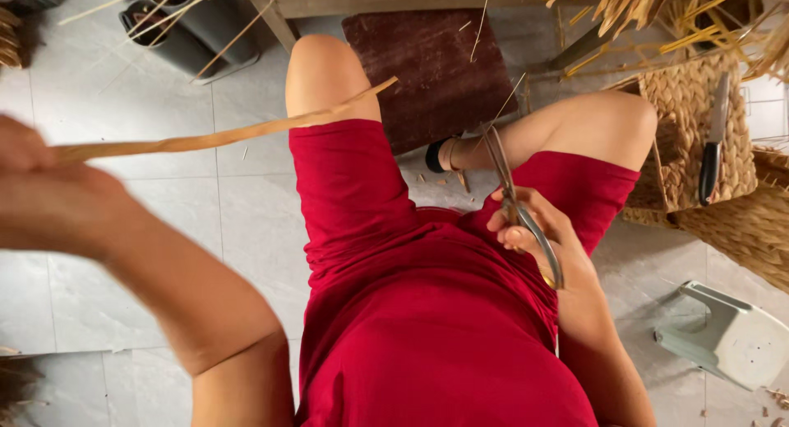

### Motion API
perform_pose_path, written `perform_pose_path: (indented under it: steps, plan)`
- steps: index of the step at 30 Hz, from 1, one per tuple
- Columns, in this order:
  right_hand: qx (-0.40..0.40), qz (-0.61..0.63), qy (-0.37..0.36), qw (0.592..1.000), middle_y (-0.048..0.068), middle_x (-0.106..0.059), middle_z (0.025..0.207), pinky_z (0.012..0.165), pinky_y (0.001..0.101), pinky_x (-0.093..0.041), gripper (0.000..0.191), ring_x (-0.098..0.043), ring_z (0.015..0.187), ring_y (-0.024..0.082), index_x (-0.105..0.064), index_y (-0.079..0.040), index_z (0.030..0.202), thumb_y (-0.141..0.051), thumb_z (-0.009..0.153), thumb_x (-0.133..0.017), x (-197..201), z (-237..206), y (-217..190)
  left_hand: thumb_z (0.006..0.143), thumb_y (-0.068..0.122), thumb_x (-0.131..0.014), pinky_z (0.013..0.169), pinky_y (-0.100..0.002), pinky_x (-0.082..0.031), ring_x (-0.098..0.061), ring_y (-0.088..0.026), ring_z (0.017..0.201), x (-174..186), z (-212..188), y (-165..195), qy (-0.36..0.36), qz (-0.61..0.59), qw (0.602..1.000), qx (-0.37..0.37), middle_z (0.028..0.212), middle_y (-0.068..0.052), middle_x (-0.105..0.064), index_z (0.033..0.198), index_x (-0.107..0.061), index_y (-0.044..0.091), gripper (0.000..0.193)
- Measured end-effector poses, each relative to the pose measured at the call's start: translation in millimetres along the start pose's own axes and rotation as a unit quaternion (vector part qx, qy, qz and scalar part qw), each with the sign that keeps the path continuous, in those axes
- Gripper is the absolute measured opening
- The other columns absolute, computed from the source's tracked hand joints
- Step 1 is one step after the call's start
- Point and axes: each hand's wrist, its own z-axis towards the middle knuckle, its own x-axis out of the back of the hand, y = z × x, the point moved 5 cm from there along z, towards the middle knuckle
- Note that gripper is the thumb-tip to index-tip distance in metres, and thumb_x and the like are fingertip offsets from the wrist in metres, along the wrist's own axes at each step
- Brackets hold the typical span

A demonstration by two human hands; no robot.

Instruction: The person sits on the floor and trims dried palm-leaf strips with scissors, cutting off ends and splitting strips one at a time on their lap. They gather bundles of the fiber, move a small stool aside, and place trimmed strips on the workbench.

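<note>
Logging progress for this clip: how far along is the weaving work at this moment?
Done: a woven basket sits at the right with a knife on it, and trimmings lie on the floor. In hand: the left hand holds up a long dried strip; the right hand holds scissors, not touching the strip. Left: loose straw lies unwoven.

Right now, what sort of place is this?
Likely a home weaving workshop: woven basketwork stacked at the right, loose straw stalks behind, and the left hand holding a dried fibre strip.

left hand [33, 189] blurred and cut by the frame edge, strip [222, 135] end hidden in it, scissors [518, 209] handles partly hidden by right hand [542, 238]
</note>
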Motion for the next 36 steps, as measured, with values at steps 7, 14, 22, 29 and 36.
perform_pose_path:
  steps: [7,14,22,29,36]
  plan:
    - [-0.127,0.029,-0.037,0.991,0.009,-0.071,0.101,0.075,0.0262,-0.055,0.052,-0.064,0.085,0.012,-0.059,-0.003,0.135,-0.034,0.095,-0.068,-12.4,38.2,63.8,0.115,0.039,-0.032,0.054,-0.027,-0.026,-0.026,-0.013,0.047,102.1,-12.4,2.9,-0.021,0.219,0.975,0.033,0.059,0.000,-0.027,0.069,-0.034,0.014,0.053]
    - [-0.140,0.058,-0.065,0.986,0.006,-0.072,0.103,0.071,0.0239,-0.053,0.058,-0.066,0.086,0.009,-0.059,-0.008,0.134,-0.045,0.091,-0.070,-45.5,106.6,66.7,0.113,0.034,-0.050,0.049,-0.026,-0.027,-0.034,-0.013,0.048,61.7,-35.0,19.8,0.046,0.192,0.975,0.106,0.067,-0.005,-0.045,0.089,-0.057,0.004,0.039]
    - [-0.106,0.148,-0.003,0.983,-0.002,-0.056,0.072,0.045,0.0200,-0.041,0.052,-0.048,0.052,0.003,-0.064,-0.007,0.125,-0.043,0.090,-0.077,-61.6,156.4,45.1,0.113,0.038,-0.054,0.048,-0.030,-0.027,-0.036,-0.012,0.046,66.2,-31.6,-3.4,0.053,0.181,0.975,0.119,0.074,-0.006,-0.056,0.088,-0.052,0.008,0.040]
    - [-0.006,0.095,0.131,0.987,-0.001,-0.058,0.071,0.042,0.0215,-0.038,0.045,-0.050,0.049,0.005,-0.061,-0.008,0.129,-0.022,0.089,-0.077,-27.5,99.5,14.0,0.115,0.028,-0.048,0.072,-0.028,-0.036,-0.054,-0.020,0.084,86.6,-22.8,-37.6,-0.080,0.011,0.985,0.154,0.094,-0.010,-0.055,0.100,-0.056,0.003,0.030]
    - [0.256,0.105,0.151,0.949,0.008,-0.067,0.105,0.078,0.0270,-0.054,0.050,-0.065,0.093,0.012,-0.050,-0.006,0.144,0.001,0.099,-0.071,-20.5,12.2,-80.2,0.107,0.019,-0.059,0.099,-0.029,-0.051,-0.064,-0.018,0.111,-118.1,-163.6,6.1,-0.319,-0.057,0.921,0.219,0.116,-0.010,-0.066,0.127,-0.063,0.005,0.025]
